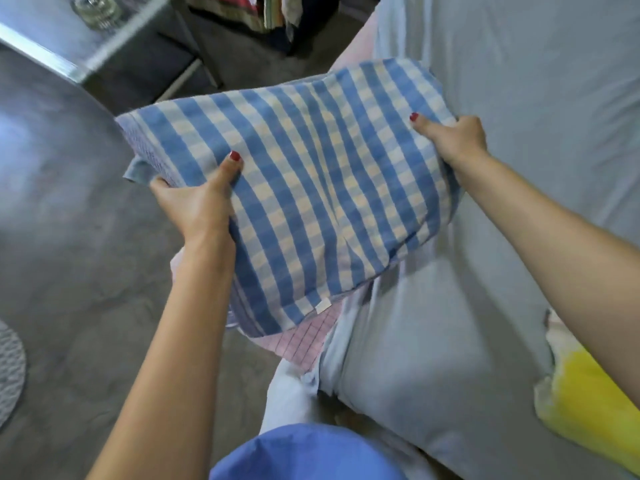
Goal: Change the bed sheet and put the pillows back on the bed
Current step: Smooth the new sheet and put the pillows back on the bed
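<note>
A blue-and-cream checked pillow (311,188) is held in the air over the left edge of the bed. My left hand (197,202) grips its near left edge, thumb on top. My right hand (453,140) grips its right end, thumb on top and fingers curled under. The bed is covered by a pale blue-grey sheet (519,98) that lies wrinkled. A pink grid-patterned cloth (304,337) shows under the pillow at the bed's edge.
A yellow and white pillow or cushion (585,407) lies on the bed at the lower right. Grey floor (79,271) fills the left. A metal-edged table (69,46) with a glass dish (95,8) stands at top left. Folded clothes (256,12) are at top centre.
</note>
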